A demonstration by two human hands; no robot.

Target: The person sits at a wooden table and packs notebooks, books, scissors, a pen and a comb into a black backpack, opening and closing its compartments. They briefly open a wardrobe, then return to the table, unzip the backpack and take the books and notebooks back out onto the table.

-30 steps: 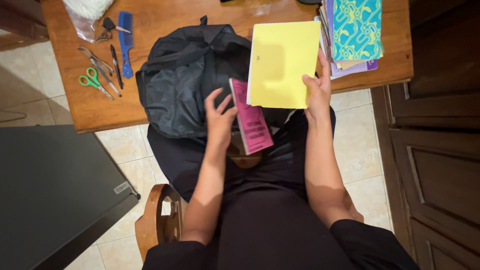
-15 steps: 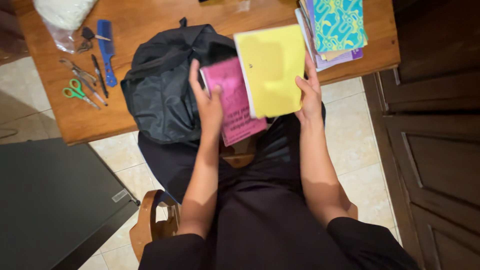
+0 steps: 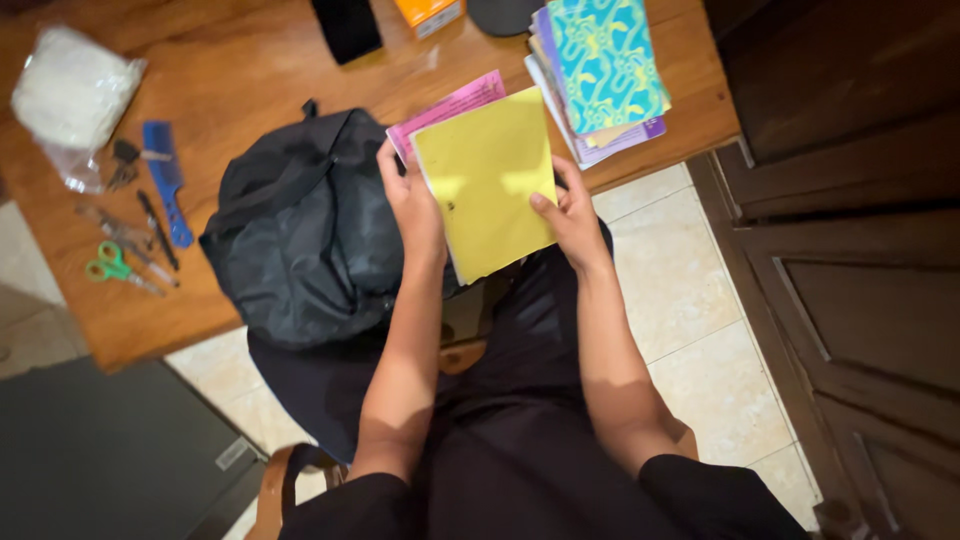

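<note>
Hands point(image 3: 415, 205) point(image 3: 570, 215) gripping yellow notebook point(image 3: 487, 180), pink book point(image 3: 445, 108) beneath, black backpack point(image 3: 300, 240)

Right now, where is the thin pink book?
In the head view, the thin pink book sits tucked behind the yellow notebook, between both hands, beside the black backpack.

Wooden table point(image 3: 270, 75), black backpack point(image 3: 300, 240), blue comb point(image 3: 165, 195), green scissors point(image 3: 112, 268), notebook stack point(image 3: 600, 70), white bag point(image 3: 70, 90)

Yellow notebook point(image 3: 487, 180) stacked atop pink booklet point(image 3: 450, 105), tilted, above black backpack point(image 3: 300, 235)
</note>
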